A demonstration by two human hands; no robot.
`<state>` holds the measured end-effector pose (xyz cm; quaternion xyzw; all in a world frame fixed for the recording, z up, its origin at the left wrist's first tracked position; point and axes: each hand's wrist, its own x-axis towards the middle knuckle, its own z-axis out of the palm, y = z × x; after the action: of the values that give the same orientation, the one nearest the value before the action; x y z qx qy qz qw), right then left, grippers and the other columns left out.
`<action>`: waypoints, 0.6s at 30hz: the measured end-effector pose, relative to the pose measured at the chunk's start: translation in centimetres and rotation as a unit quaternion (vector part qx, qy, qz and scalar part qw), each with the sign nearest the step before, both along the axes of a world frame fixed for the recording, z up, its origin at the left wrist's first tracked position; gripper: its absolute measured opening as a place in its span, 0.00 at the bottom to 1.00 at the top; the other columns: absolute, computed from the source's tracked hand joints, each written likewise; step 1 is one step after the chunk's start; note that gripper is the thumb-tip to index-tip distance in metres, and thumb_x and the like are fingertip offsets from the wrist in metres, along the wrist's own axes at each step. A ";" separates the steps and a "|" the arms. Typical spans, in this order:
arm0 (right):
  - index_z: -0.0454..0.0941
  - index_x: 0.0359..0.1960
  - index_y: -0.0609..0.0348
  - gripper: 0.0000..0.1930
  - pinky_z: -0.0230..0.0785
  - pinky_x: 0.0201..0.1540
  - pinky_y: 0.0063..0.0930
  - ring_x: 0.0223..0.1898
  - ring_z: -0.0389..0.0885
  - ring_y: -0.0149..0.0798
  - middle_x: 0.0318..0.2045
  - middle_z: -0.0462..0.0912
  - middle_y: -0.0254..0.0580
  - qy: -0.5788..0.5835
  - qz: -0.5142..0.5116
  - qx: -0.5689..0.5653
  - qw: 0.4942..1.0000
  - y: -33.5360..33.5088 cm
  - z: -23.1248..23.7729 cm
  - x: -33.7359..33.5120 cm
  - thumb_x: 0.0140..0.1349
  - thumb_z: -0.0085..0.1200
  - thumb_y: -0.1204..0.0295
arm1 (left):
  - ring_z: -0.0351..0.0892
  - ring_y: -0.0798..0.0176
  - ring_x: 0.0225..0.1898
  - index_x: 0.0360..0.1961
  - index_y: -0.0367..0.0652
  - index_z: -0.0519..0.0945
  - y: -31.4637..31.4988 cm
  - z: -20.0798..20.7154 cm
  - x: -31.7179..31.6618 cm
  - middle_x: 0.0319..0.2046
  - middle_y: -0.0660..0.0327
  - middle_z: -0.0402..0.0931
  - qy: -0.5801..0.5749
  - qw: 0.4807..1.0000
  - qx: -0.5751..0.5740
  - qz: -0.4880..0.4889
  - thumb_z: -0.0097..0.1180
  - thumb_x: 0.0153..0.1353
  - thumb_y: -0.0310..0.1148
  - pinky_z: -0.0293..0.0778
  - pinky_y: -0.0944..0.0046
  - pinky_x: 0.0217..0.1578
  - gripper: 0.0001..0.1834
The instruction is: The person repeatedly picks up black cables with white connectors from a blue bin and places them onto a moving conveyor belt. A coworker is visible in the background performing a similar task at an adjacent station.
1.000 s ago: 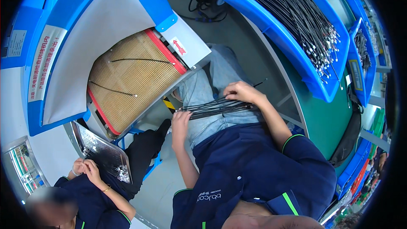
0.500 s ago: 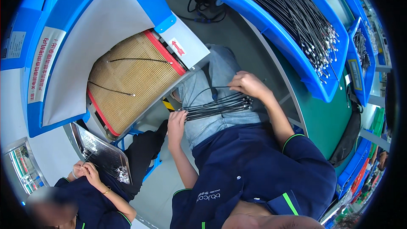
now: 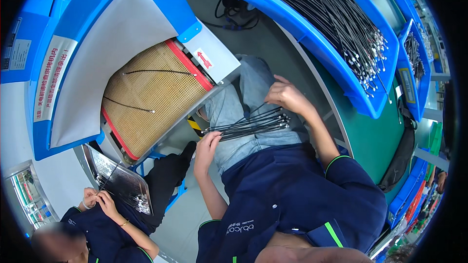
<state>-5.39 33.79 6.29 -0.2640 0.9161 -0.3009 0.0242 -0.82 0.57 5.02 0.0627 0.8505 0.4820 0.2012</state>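
Across the lap of my jeans lies a bundle of thin black cables with small pale connectors at their right ends. My left hand is closed at the bundle's left end, fingertips pressed on the cables. Above the right part of the bundle, my right hand pinches the end of a single black cable, which slants down to the left toward the others. The left ends of some cables stick out past my left fingers.
A mesh conveyor belt with two black cables on it runs into a blue machine at left. At right, a blue bin full of cables stands on a green table. A co-worker handles cables over a metal tray.
My left hand has shifted slightly right along the bundle. The cable in my right hand has gone from an arched curve to a straighter slant, closer to the bundle.
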 end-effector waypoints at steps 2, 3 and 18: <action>0.82 0.29 0.54 0.05 0.58 0.64 0.45 0.35 0.79 0.36 0.27 0.80 0.33 0.021 0.013 0.013 1.000 -0.5 0.2 -0.1 0.50 0.61 0.70 | 0.76 0.64 0.28 0.39 0.34 0.78 0.5 0.1 -0.1 0.31 0.56 0.77 0.014 1.000 0.007 -0.005 0.53 0.61 0.26 0.71 0.66 0.32 0.08; 0.82 0.29 0.54 0.05 0.58 0.64 0.45 0.34 0.79 0.36 0.27 0.80 0.33 0.024 0.014 0.007 1.000 -0.9 0.3 -0.2 0.50 0.61 0.70 | 0.76 0.65 0.28 0.39 0.34 0.78 0.9 0.3 -0.1 0.31 0.56 0.77 0.012 1.000 0.018 -0.003 0.53 0.61 0.26 0.71 0.66 0.32 0.08; 0.81 0.33 0.58 0.09 0.71 0.39 0.37 0.35 0.80 0.46 0.30 0.81 0.40 -0.116 -0.009 -0.058 0.991 -1.3 0.6 0.3 0.51 0.62 0.68 | 0.75 0.63 0.27 0.40 0.35 0.77 -0.1 -0.5 -0.4 0.27 0.55 0.76 -0.041 0.999 -0.025 -0.003 0.49 0.65 0.31 0.70 0.65 0.31 0.10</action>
<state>-5.06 32.52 6.85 -0.2202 0.8903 -0.3823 0.1125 -1.20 0.48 4.56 0.0403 0.8530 0.4625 0.2384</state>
